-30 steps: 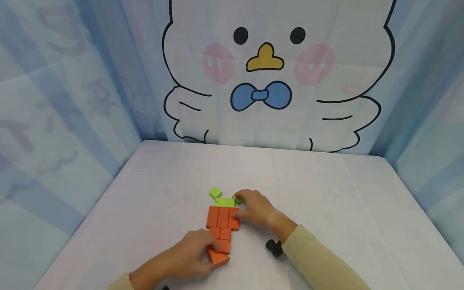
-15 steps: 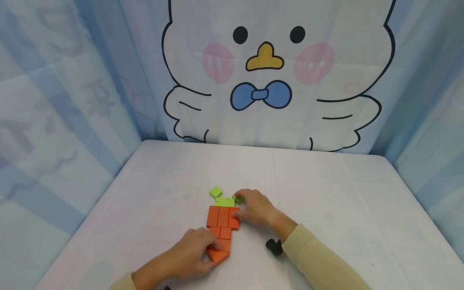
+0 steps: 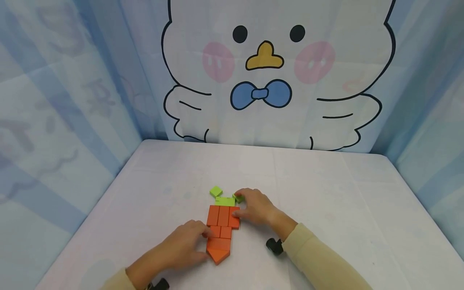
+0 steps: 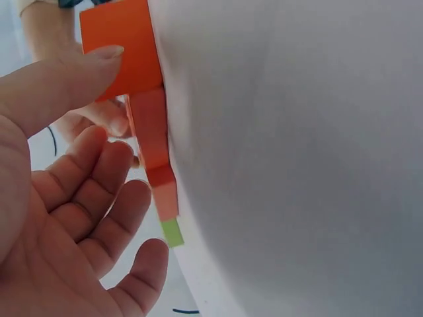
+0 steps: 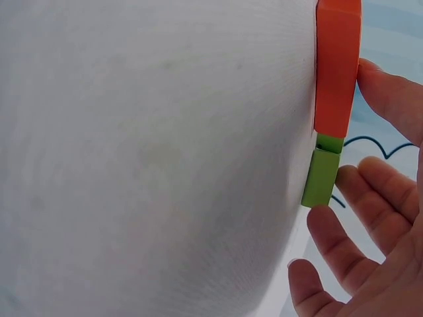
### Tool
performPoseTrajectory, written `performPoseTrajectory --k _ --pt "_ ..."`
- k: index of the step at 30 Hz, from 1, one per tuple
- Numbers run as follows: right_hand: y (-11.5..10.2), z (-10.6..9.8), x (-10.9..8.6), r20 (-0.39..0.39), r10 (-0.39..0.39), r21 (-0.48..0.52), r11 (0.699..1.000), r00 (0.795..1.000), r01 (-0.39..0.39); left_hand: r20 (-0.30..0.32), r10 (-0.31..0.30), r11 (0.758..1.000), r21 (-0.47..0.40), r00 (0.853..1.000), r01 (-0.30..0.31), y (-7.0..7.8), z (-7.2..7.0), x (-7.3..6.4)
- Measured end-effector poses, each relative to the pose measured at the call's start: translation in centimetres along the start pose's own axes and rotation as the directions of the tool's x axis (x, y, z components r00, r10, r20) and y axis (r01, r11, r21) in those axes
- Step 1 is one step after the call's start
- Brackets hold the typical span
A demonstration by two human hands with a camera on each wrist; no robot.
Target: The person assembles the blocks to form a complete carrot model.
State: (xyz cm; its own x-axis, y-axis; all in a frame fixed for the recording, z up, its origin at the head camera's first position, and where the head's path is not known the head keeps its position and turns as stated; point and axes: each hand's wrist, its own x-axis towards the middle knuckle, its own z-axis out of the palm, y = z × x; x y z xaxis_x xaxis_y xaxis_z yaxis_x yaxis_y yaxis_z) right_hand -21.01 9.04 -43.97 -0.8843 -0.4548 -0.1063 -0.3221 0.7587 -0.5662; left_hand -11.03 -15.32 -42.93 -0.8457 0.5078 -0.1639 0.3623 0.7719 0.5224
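Observation:
Orange blocks [image 3: 218, 215] lie flat in a column that narrows toward the person, ending in an orange triangular block [image 3: 218, 256] pointing nearer. At the far end sit a green block [image 3: 225, 201], a green block set cornerwise [image 3: 216, 191] on the left, and another green block [image 5: 322, 177] on the right. My left hand [image 3: 183, 245] hovers beside the column's lower left, fingers loosely bent around nothing; its thumb overlaps an orange block [image 4: 129, 39] in the left wrist view. My right hand [image 3: 258, 207] rests its thumb on an orange block and its fingertips at the right green block.
All the blocks lie on a white-covered table [image 3: 326, 193]. A black wrist device [image 3: 274, 246] sits under the right forearm, another [image 3: 161, 284] under the left. Blue curtains [image 3: 72, 100] stand on both sides, and a cartoon-printed cloth [image 3: 268, 125] hangs behind.
The orange triangular block has turned flush against the orange block above it. My left hand has let go of it and drawn back up and left. My right hand has stayed put.

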Motion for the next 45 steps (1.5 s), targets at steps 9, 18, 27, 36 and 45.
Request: performPoseTrajectory --k 9,18,27,36,45 --pt "0.0 0.0 -0.1 -0.005 -0.012 0.009 1.0 1.0 0.012 0.051 -0.099 0.992 -0.071 0.994 0.102 -0.6 0.1 0.5" --pt "0.0 0.0 0.0 -0.003 -0.016 0.012 1.0 1.0 0.016 0.066 -0.077 0.989 -0.123 0.995 0.085 -0.6 0.4 0.9" --pt "0.0 0.0 -0.1 -0.002 -0.026 0.005 1.0 1.0 0.026 0.055 -0.081 0.987 -0.132 0.995 0.088 -0.5 0.5 1.0" --pt "0.1 0.0 -0.1 -0.006 -0.028 0.009 1.0 1.0 0.028 0.035 -0.034 0.992 -0.12 0.999 0.038 -0.7 0.3 0.9" --pt "0.0 -0.1 -0.1 0.0 -0.007 0.02 1.0 1.0 0.007 0.055 -0.038 0.991 -0.129 0.998 0.045 -0.4 0.2 1.1"
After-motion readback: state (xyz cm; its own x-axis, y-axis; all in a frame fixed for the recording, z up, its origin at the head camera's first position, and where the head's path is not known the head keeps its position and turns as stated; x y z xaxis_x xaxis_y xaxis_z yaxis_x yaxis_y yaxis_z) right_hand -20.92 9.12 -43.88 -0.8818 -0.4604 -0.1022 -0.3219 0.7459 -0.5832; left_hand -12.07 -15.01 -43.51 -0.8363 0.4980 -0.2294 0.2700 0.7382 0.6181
